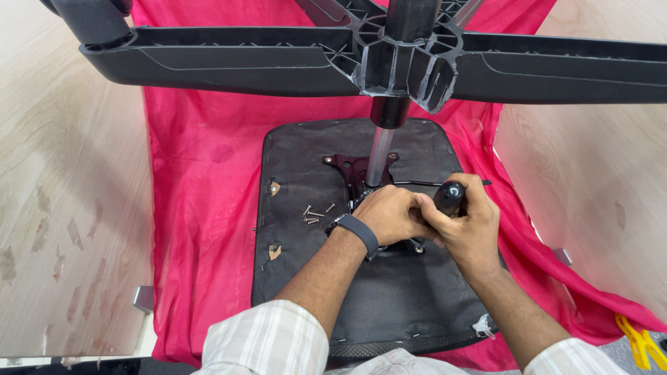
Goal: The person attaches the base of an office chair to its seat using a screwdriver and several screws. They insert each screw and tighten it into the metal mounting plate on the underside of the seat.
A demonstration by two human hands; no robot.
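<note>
Chair seat [389, 305] upside down on red cloth [201, 208], right hand [467, 226] w/ fingers tight round screwdriver [449, 197] at the mount plate [351, 169], left hand [392, 214] curled steadying it (some screws [314, 214] already out, rest can't tell).

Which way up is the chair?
Upside down: the seat lies underside up on the red cloth, and the star base sticks up toward the camera.

Pale wood-grain flooring [62, 180] is seen left and right, scuffed at lower left; a pink cloth [198, 201] is spread down the middle, evenly lit.
</note>
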